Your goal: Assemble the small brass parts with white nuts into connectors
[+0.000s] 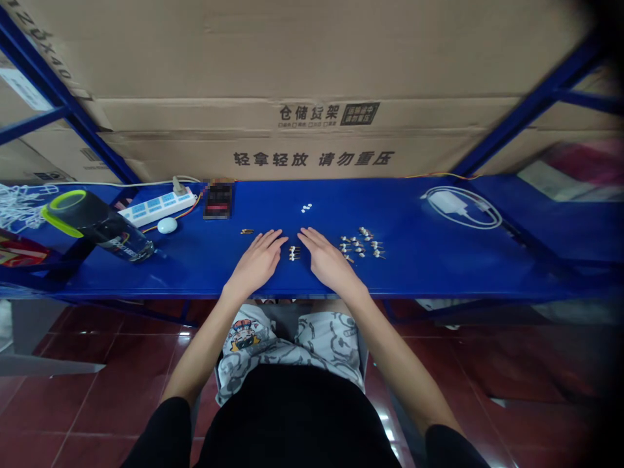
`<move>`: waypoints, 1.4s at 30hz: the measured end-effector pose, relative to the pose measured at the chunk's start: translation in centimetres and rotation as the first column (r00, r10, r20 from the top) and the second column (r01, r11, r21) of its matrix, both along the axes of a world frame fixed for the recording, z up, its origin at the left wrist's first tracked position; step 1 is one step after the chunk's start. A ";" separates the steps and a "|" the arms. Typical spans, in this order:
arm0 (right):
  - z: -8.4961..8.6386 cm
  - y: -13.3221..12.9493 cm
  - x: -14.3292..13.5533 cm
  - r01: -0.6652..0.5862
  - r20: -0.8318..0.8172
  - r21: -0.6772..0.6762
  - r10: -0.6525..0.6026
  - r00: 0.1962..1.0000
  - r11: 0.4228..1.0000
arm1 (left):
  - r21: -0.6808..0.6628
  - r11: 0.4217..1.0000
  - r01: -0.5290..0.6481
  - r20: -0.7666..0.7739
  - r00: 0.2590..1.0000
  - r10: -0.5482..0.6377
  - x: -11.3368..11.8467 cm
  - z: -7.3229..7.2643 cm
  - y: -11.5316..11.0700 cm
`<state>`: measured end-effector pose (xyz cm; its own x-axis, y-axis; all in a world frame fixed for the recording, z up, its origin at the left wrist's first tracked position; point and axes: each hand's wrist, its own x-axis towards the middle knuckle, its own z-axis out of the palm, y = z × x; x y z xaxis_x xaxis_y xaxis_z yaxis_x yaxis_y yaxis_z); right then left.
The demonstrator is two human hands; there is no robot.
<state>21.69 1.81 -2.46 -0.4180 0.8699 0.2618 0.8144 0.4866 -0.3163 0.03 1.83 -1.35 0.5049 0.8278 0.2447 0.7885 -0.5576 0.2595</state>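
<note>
My left hand [260, 259] lies palm down on the blue table [273, 201], its fingers stretched out and nothing in it. My right hand [327, 258] rests flat on the other side, also with fingers extended and holding nothing. Between the hands sits a small group of white-and-brown pieces with thin pins [294, 253]. Several similar pieces [359, 247] are scattered just right of my right hand. A few small brown pieces [247, 231] lie to the upper left of my left hand. Beyond both hands are several small white pieces [306, 208].
On the left stand a dark bottle with a green lid ring [112, 227], a power strip [158, 207], a white oval object [167, 225] and a dark, pixelated device [218, 200]. A white charger with cable [451, 203] lies right. Cardboard [312, 65] backs the table.
</note>
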 end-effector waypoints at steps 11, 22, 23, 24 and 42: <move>0.3 -0.7 0.3 -0.031 -0.004 -0.001 0.031 1.000 1.000 | 0.051 0.997 -0.052 -0.035 0.998 0.054 0.0 -0.2 -0.7; 0.1 -1.3 0.2 -0.032 -0.015 0.025 0.033 0.999 0.999 | 0.030 0.999 -0.037 0.005 0.999 0.037 -0.1 -0.1 -0.5; 0.1 -1.3 0.2 -0.031 -0.014 0.025 0.031 0.999 0.999 | 0.034 0.999 -0.037 0.006 0.999 0.037 -0.1 -0.1 -0.5; 0.2 -1.2 0.2 -0.028 -0.012 0.024 0.028 1.000 0.999 | 0.037 0.999 -0.037 0.006 0.999 0.037 -0.1 -0.1 -0.5; 0.2 -1.2 0.4 -0.034 0.005 0.028 0.034 0.999 0.999 | 0.042 0.998 -0.038 0.007 0.999 0.037 0.0 0.0 -0.7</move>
